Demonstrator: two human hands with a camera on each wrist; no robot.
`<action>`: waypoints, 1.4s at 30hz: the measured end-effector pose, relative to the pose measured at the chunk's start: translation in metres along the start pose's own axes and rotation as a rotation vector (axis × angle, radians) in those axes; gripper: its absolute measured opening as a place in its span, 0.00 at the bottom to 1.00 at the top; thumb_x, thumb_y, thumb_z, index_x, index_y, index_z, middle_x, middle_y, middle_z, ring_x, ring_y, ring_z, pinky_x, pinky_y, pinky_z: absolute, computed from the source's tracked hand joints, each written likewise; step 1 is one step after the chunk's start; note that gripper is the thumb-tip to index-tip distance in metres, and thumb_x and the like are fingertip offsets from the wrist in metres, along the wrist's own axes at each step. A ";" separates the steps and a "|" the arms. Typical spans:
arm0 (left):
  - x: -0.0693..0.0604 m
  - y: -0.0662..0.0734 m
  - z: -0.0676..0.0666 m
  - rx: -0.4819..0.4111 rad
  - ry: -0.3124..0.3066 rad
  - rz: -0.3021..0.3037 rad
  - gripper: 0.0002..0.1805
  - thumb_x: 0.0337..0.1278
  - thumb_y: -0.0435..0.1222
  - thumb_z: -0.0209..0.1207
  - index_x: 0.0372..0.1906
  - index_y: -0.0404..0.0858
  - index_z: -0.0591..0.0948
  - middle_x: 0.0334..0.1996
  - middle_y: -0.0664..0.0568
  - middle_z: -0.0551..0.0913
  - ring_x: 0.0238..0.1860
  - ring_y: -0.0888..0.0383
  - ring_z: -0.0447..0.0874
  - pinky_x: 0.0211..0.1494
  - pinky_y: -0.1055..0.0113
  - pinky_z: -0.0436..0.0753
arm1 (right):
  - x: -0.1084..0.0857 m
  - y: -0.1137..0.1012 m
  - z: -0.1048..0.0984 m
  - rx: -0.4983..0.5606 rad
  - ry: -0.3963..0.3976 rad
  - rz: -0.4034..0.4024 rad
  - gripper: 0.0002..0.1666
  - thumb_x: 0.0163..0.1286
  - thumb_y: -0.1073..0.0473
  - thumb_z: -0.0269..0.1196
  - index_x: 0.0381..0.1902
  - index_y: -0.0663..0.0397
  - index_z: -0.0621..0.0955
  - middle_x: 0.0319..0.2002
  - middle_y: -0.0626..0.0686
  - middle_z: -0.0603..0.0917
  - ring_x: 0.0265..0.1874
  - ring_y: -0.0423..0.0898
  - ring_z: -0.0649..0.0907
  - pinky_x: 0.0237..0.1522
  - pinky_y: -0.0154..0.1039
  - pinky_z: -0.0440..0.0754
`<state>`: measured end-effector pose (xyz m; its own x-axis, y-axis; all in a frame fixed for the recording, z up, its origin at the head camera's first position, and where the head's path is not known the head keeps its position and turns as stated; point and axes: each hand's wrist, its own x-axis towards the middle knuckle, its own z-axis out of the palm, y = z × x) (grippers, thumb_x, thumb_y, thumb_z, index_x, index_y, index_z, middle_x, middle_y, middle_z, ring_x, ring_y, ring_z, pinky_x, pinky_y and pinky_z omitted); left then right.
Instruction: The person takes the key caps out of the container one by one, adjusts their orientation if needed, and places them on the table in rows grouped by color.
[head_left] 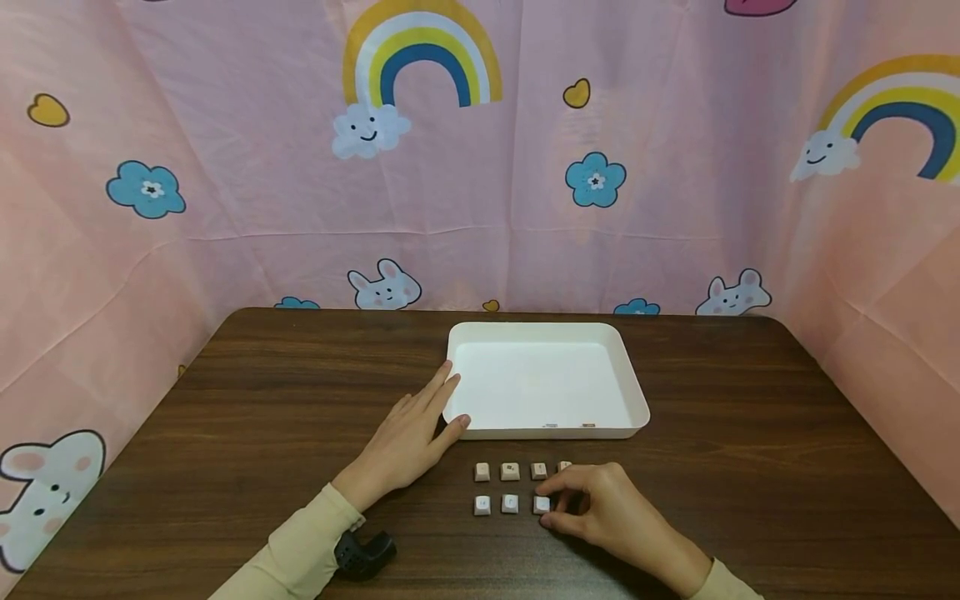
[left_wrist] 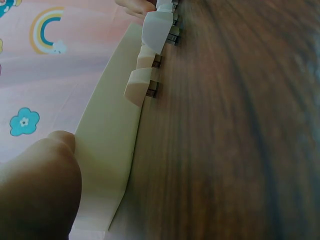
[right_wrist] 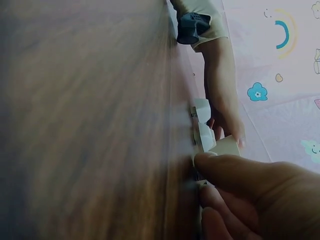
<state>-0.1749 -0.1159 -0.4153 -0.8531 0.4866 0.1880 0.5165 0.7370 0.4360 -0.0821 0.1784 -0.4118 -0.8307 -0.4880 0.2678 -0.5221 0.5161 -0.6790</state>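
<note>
Small keycaps stand in two rows on the table in front of a shallow white tray [head_left: 540,379]. Back-row keycaps [head_left: 510,472] look beige; the front row has 3, whiter ones [head_left: 510,504]. With thumb and forefinger, my right hand [head_left: 611,508] pinches the rightmost front keycap [head_left: 542,505] at table level. Behind that hand, the last back-row keycap [head_left: 564,467] is partly hidden. My left hand [head_left: 405,437] rests at the tray's left side, fingers extended over its rim and thumb at the front corner. Dark parts show beneath some keycaps [left_wrist: 139,86] in the left wrist view.
A dark wood-grain table [head_left: 300,400] extends on both sides of the tray. Patterned pink cloth [head_left: 480,183] hangs behind and along the sides. A black wrist device [head_left: 365,556] sits at my left cuff. Small printed marks [head_left: 588,425] show on the tray's front wall.
</note>
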 end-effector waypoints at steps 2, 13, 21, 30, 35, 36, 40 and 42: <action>0.000 0.000 0.000 0.001 -0.001 -0.001 0.39 0.78 0.58 0.45 0.82 0.41 0.56 0.83 0.51 0.45 0.78 0.42 0.60 0.75 0.33 0.60 | 0.001 -0.001 -0.001 0.002 -0.001 -0.003 0.13 0.59 0.60 0.77 0.43 0.51 0.89 0.28 0.42 0.88 0.25 0.27 0.81 0.22 0.27 0.80; 0.000 0.000 0.000 -0.006 -0.005 -0.003 0.39 0.78 0.57 0.46 0.82 0.40 0.56 0.83 0.50 0.46 0.78 0.41 0.60 0.75 0.33 0.59 | 0.010 0.000 -0.029 -0.023 0.103 -0.057 0.13 0.60 0.62 0.77 0.43 0.53 0.89 0.32 0.44 0.89 0.29 0.30 0.83 0.28 0.31 0.84; 0.000 -0.002 0.001 -0.005 -0.008 -0.005 0.39 0.78 0.58 0.45 0.82 0.40 0.56 0.83 0.51 0.45 0.78 0.42 0.60 0.75 0.33 0.59 | 0.019 0.000 -0.052 -0.056 0.184 -0.024 0.13 0.60 0.64 0.76 0.44 0.51 0.90 0.35 0.46 0.91 0.29 0.31 0.85 0.30 0.33 0.86; -0.001 -0.003 0.003 0.004 -0.007 -0.010 0.39 0.78 0.58 0.45 0.82 0.41 0.56 0.83 0.50 0.45 0.78 0.42 0.60 0.75 0.33 0.59 | 0.036 0.011 -0.065 -0.126 0.202 0.056 0.11 0.65 0.61 0.73 0.45 0.53 0.90 0.40 0.46 0.91 0.35 0.34 0.87 0.38 0.37 0.87; -0.001 -0.003 0.003 0.002 -0.003 -0.008 0.39 0.78 0.58 0.45 0.82 0.41 0.56 0.83 0.51 0.45 0.78 0.42 0.61 0.75 0.33 0.59 | 0.047 0.017 -0.064 -0.109 0.149 0.101 0.14 0.68 0.56 0.71 0.49 0.54 0.89 0.43 0.47 0.91 0.38 0.38 0.88 0.41 0.38 0.87; -0.002 -0.002 0.003 0.002 -0.002 -0.007 0.39 0.78 0.58 0.45 0.82 0.41 0.56 0.83 0.51 0.45 0.78 0.42 0.61 0.75 0.33 0.60 | 0.049 0.017 -0.064 -0.102 0.135 0.105 0.14 0.69 0.55 0.71 0.49 0.54 0.89 0.44 0.48 0.91 0.39 0.39 0.88 0.42 0.38 0.87; -0.001 -0.001 0.002 0.004 0.010 0.000 0.39 0.78 0.58 0.46 0.82 0.41 0.56 0.83 0.50 0.46 0.77 0.42 0.62 0.74 0.33 0.60 | 0.056 0.021 -0.062 -0.103 0.097 0.109 0.14 0.71 0.55 0.69 0.50 0.55 0.89 0.45 0.49 0.91 0.40 0.41 0.87 0.44 0.38 0.87; -0.001 0.000 0.001 0.002 0.016 0.002 0.39 0.78 0.58 0.46 0.82 0.41 0.56 0.83 0.50 0.46 0.77 0.42 0.62 0.74 0.33 0.60 | 0.059 0.022 -0.060 -0.118 0.085 0.114 0.13 0.72 0.54 0.67 0.49 0.54 0.89 0.44 0.48 0.91 0.40 0.41 0.87 0.43 0.37 0.86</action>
<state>-0.1742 -0.1156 -0.4168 -0.8533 0.4805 0.2025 0.5181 0.7372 0.4337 -0.1538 0.2035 -0.3694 -0.8965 -0.3629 0.2540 -0.4385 0.6462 -0.6246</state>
